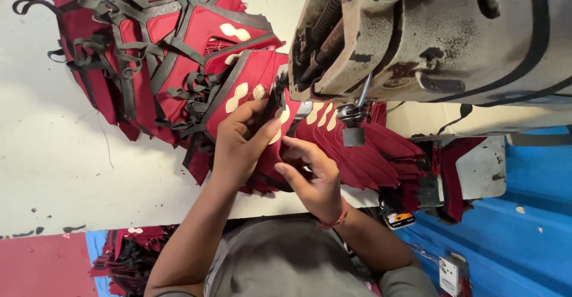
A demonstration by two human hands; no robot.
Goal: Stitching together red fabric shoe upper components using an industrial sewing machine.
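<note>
My left hand (238, 145) pinches a red fabric piece (253, 91) with black binding and cream patches, thumb on top, at the near edge of the worktop (53, 154). My right hand (313, 178) grips the same piece just beside it, fingers curled. The needle foot (351, 124) hangs close above them, under the sewing machine (435, 35), leaving little room. Sewn pieces (143, 47) pile toward the far left corner; more red pieces (381, 154) fan out rightward. Bare white worktop lies open on the left. A small white box (451, 273) sits at the lower right on the blue frame (524, 213).
</note>
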